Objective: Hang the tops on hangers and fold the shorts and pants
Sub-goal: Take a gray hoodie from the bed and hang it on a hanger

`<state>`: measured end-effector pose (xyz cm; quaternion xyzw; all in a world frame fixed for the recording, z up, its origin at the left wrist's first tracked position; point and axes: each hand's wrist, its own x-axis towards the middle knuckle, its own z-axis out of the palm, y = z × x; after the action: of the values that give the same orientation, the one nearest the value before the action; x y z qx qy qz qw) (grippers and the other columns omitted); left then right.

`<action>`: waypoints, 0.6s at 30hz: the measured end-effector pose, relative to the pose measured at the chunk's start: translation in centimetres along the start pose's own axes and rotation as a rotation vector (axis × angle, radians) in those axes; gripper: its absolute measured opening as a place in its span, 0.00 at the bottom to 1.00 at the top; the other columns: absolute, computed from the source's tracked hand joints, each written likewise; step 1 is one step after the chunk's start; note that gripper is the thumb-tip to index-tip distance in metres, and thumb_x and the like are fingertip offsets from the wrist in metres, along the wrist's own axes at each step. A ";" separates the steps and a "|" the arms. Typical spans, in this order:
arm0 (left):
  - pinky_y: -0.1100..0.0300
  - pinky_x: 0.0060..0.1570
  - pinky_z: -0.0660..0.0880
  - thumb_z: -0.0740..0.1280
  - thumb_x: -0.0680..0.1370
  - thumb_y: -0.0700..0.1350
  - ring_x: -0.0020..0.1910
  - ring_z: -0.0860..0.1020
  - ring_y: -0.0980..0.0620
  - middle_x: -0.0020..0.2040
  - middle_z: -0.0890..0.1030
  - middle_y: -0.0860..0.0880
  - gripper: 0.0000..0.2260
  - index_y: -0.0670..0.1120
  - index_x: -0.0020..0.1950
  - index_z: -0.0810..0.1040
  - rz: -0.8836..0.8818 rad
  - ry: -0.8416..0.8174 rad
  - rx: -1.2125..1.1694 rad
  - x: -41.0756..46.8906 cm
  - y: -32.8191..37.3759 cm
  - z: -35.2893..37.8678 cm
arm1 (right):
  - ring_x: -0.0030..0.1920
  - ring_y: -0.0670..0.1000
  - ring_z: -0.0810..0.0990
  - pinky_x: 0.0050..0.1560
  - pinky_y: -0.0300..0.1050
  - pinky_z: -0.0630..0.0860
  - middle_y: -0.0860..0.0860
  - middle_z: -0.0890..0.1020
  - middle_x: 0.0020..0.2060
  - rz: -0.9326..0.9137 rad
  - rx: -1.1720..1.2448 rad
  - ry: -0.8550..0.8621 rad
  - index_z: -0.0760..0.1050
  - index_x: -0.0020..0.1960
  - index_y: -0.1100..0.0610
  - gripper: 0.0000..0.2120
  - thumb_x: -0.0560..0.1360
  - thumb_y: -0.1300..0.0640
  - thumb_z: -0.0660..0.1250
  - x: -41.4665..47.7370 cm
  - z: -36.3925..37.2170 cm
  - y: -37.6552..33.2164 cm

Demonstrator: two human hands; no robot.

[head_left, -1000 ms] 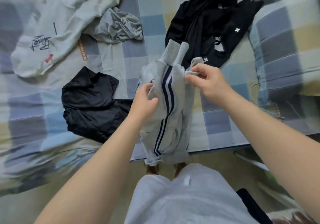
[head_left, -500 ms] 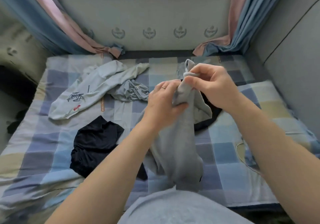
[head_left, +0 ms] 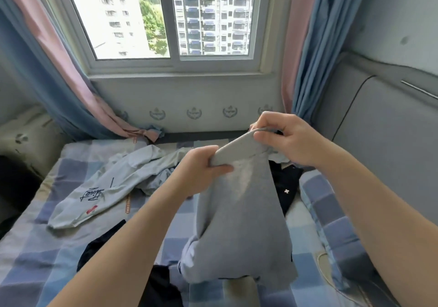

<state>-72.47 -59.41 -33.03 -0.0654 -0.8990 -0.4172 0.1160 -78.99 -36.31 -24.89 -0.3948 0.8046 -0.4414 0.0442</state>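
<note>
I hold the grey soft knit garment in the air above the bed with the blue and cream checked sheet. Its lower end hangs down in front of me, and I cannot tell if it touches the sheet. My left hand pinches the top edge at the near end and my right hand grips the same edge at the far end, so the 2 hands are near each other but not touching, both clamped on the cloth. I judge this is 1 of the pants or shorts, and the step is to straighten it before folding. The next move calls for spreading the hands apart so the cloth hangs flat, then laying it on a bare part of the sheet, away from the pale grey long-sleeved top with dark script print and the black garment with a small white cross. I see no hanger.
</note>
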 end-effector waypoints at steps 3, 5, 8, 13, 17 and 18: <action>0.57 0.30 0.62 0.75 0.75 0.50 0.29 0.63 0.56 0.28 0.66 0.56 0.20 0.52 0.33 0.65 0.003 0.152 -0.031 0.6 0.8 -0.1 | 0.35 0.51 0.65 0.38 0.48 0.64 0.55 0.68 0.34 0.025 0.031 0.032 0.71 0.44 0.62 0.09 0.81 0.61 0.66 -0.2 -0.1 0.3; 0.56 0.31 0.60 0.74 0.76 0.48 0.30 0.61 0.54 0.29 0.62 0.56 0.21 0.47 0.35 0.62 0.031 0.229 -0.071 1.1 1.8 -0.3 | 0.34 0.51 0.65 0.37 0.48 0.64 0.51 0.67 0.32 0.040 0.092 0.057 0.71 0.44 0.59 0.09 0.79 0.58 0.69 -0.3 -0.3 0.7; 0.59 0.30 0.60 0.72 0.76 0.45 0.31 0.60 0.55 0.30 0.62 0.56 0.20 0.46 0.36 0.61 0.107 0.278 -0.077 2.4 4.3 -1.3 | 0.36 0.54 0.69 0.39 0.53 0.68 0.55 0.71 0.34 0.080 0.197 -0.047 0.76 0.51 0.49 0.08 0.74 0.51 0.73 -0.5 -0.7 0.5; 0.64 0.27 0.59 0.71 0.74 0.43 0.29 0.59 0.58 0.28 0.62 0.58 0.20 0.53 0.33 0.60 0.236 0.265 -0.129 4.7 9.0 -4.1 | 0.60 0.39 0.77 0.64 0.43 0.73 0.39 0.77 0.59 0.224 0.078 -0.253 0.81 0.56 0.37 0.20 0.65 0.39 0.76 -0.4 0.8 1.1; 0.68 0.26 0.60 0.73 0.73 0.44 0.27 0.62 0.60 0.28 0.65 0.58 0.18 0.50 0.35 0.63 0.297 0.310 -0.107 5.8 11.4 -6.9 | 0.53 0.45 0.84 0.53 0.39 0.79 0.45 0.86 0.51 0.287 0.182 -0.286 0.85 0.50 0.45 0.11 0.68 0.53 0.78 -0.4 2.0 2.1; 0.69 0.25 0.61 0.73 0.74 0.44 0.26 0.63 0.60 0.28 0.66 0.58 0.18 0.48 0.35 0.63 0.310 0.343 -0.050 6.1 11.7 -7.6 | 0.50 0.45 0.85 0.49 0.36 0.79 0.45 0.87 0.48 0.294 0.174 -0.291 0.85 0.48 0.45 0.09 0.69 0.55 0.78 -0.4 1.8 1.9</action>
<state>-74.68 -57.58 -18.02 -0.1337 -0.8347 -0.4214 0.3283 -79.12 -36.74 -27.52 -0.3276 0.7975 -0.4363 0.2576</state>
